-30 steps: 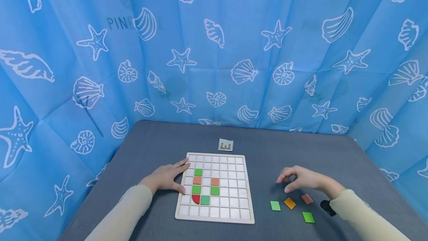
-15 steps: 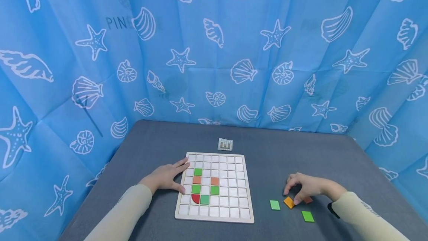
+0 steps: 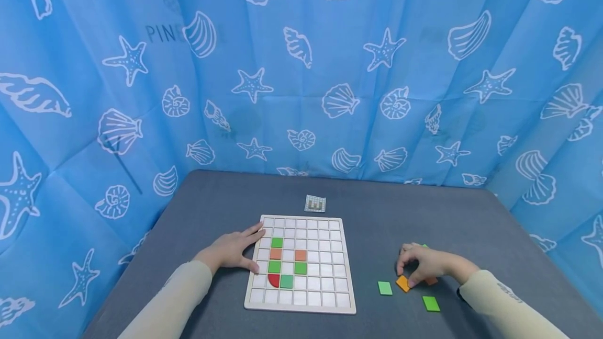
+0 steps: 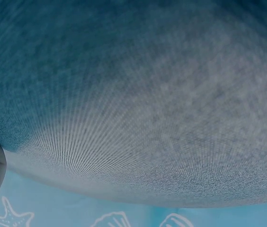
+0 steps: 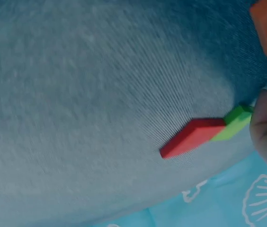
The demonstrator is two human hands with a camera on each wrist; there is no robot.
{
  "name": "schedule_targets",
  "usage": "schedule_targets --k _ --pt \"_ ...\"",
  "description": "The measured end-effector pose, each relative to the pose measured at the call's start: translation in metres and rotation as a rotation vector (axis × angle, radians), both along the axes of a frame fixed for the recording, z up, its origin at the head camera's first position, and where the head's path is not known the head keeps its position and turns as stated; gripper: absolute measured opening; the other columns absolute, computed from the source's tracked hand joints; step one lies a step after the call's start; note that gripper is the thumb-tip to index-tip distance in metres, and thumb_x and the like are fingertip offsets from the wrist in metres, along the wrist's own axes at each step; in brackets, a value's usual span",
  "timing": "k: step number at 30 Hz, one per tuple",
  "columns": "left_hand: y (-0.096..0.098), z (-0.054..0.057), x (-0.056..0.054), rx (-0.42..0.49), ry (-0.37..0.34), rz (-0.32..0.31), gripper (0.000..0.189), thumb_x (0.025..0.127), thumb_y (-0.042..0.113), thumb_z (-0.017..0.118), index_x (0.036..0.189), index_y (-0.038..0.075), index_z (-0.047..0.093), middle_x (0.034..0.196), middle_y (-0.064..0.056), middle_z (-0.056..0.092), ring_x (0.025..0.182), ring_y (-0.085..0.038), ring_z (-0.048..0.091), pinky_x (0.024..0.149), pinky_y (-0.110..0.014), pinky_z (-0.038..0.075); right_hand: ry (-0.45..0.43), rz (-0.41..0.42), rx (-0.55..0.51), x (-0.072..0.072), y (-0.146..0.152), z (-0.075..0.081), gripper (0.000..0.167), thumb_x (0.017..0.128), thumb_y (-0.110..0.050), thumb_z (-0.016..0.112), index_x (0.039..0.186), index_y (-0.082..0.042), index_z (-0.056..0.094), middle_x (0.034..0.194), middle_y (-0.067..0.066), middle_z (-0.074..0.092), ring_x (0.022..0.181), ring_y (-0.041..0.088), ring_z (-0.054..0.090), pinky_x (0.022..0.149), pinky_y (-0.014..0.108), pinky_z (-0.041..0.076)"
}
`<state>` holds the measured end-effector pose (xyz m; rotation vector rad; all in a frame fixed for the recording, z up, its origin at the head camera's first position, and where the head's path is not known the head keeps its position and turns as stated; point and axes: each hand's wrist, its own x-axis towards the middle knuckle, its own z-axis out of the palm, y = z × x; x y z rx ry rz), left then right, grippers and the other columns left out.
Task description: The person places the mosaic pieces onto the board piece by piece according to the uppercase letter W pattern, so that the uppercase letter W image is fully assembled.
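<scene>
My left hand (image 3: pixel 231 249) rests with straight, spread fingers on the left edge of a white gridded board (image 3: pixel 325 309). Several tiles lie on it: green squares (image 3: pixel 275 267), orange squares (image 3: pixel 300 255), a teal square (image 3: pixel 286 281) and a red quarter-round (image 3: pixel 274 280). To the right, my right hand (image 3: pixel 431 263) pinches an orange tile (image 3: pixel 402 283) at the table between thumb and curled fingers. A salmon tile (image 3: pixel 432 280) shows partly beneath this hand. In the right wrist view a red tile (image 5: pixel 192 137) touches a green tile (image 5: pixel 234 122), beside a finger.
A light green tile (image 3: pixel 384 288) and a bright green tile (image 3: pixel 431 304) lie near my right hand. Behind the board is a small patterned card (image 3: pixel 315 203). The grey table (image 3: pixel 367 198) ends at a blue shell-print curtain (image 3: pixel 301 67).
My right hand has come down from above the loose tiles, and its thumb and fingers have closed on the orange tile. A green corner now shows behind that hand. My left hand has stayed put.
</scene>
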<state>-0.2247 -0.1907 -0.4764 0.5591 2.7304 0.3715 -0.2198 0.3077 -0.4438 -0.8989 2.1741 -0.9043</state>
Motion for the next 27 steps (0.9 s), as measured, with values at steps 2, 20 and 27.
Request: schedule_targets --k 2,20,27 --pt "0.0003 0.0002 0.0001 -0.002 0.001 -0.001 0.101 0.073 0.066 0.072 0.154 0.021 0.031 0.161 0.003 0.021 0.135 -0.037 0.039 0.101 -0.055 0.036 -0.014 0.006 -0.039 -0.0011 0.0017 -0.003 0.016 0.086 -0.007 0.072 0.099 0.001 0.067 0.094 0.007 0.049 0.084 0.021 0.039 0.071 0.03 0.033" --pt "0.0 -0.0009 -0.0005 -0.003 -0.003 0.007 0.103 0.072 0.067 0.072 0.154 0.02 0.031 0.161 0.002 0.021 0.134 -0.037 0.039 0.101 -0.055 0.036 -0.048 -0.01 -0.038 0.0003 -0.0017 -0.002 0.024 0.083 -0.005 0.074 0.102 0.002 0.063 0.096 0.005 0.045 0.081 0.021 0.039 0.071 0.03 0.033" --pt "0.0009 -0.0017 -0.0002 -0.003 0.002 0.018 0.102 0.072 0.066 0.073 0.154 0.022 0.032 0.16 0.004 0.022 0.134 -0.036 0.039 0.101 -0.054 0.036 -0.052 -0.05 -0.013 0.0004 -0.0035 -0.0019 0.021 0.082 -0.004 0.075 0.096 0.002 0.061 0.093 0.004 0.044 0.079 0.019 0.038 0.069 0.028 0.032"
